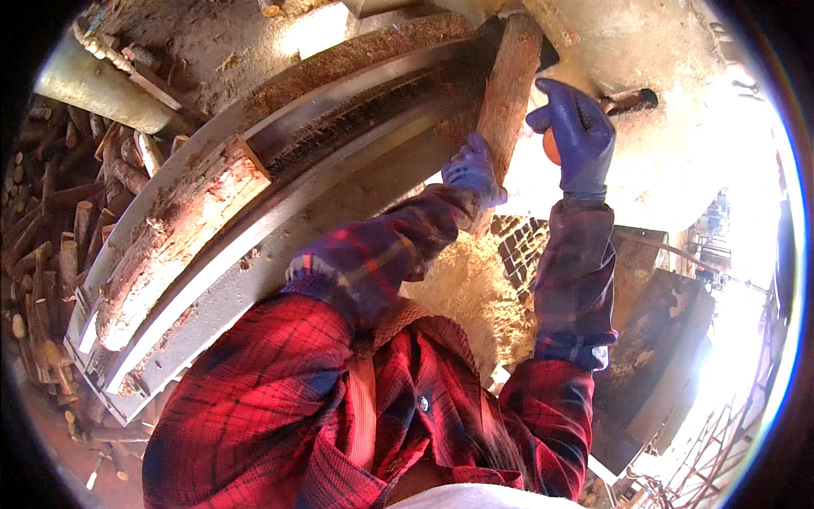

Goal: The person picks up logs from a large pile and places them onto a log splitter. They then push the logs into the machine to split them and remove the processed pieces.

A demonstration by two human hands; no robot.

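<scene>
A long rough piece of wood (514, 81) slants across the near end of a curved-looking metal trough. My left hand (475, 172), in a blue-purple glove, is closed on the lower part of that wood. My right hand (583, 140), gloved alike, is raised just right of it, thumb and forefinger apart, the other fingers curled. Against the thumb side of the right hand shows a round orange thing (552, 147); whether they touch I cannot tell. A split log (182, 229) with bark lies lengthwise in the trough (373, 140) on the left.
Several cut logs and branches (64, 246) are heaped beyond the trough at the left. Sawdust (462, 284) and a dark mesh guard (519, 248) are below my hands. A dark panel (649, 356) stands at the right. Glare washes out the right side.
</scene>
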